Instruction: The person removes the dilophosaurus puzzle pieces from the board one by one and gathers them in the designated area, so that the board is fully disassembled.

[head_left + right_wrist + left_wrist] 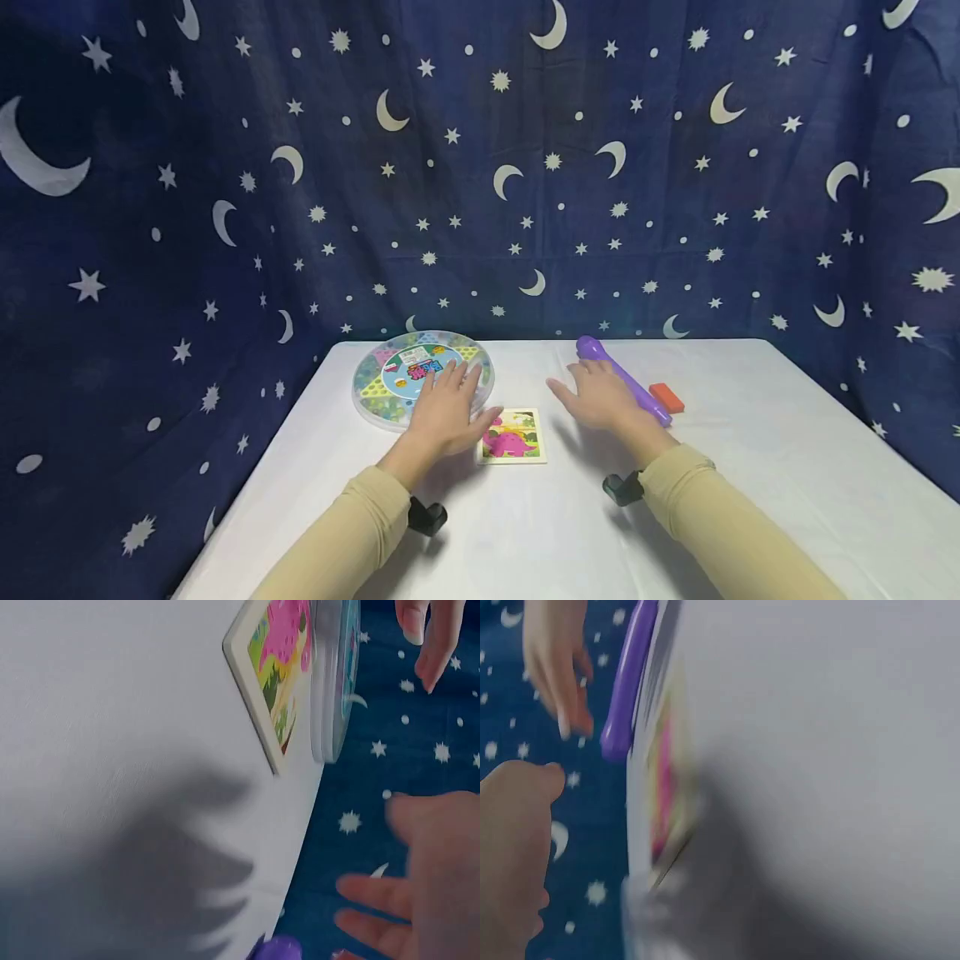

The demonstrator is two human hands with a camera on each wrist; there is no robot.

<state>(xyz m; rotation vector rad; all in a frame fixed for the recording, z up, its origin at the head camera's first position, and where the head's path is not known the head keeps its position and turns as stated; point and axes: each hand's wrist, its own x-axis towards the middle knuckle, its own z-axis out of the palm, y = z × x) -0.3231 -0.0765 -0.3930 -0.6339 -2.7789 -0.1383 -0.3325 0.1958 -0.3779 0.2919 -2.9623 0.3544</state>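
Note:
My left hand (447, 414) hovers palm down with fingers spread, overlapping the edge of a round clear case (365, 367) in the head view. Under its thumb side lies a square picture puzzle (517, 436) showing a pink dinosaur. My right hand (596, 396), fingers extended, is over the table beside a purple stick with a rounded knob (633, 387). Neither hand holds anything. In the right wrist view the puzzle (281, 667) lies flat near the case (328, 690), and the hand's shadow falls on the cloth. The left wrist view shows the purple stick (626, 682) beyond the blurred puzzle.
A small orange-red block (667, 398) lies right of the purple stick. White cloth covers the table (540, 533). A dark blue curtain (480, 208) with moons and stars stands behind and along both sides. Black wrist mounts (427, 517) project below the sleeves.

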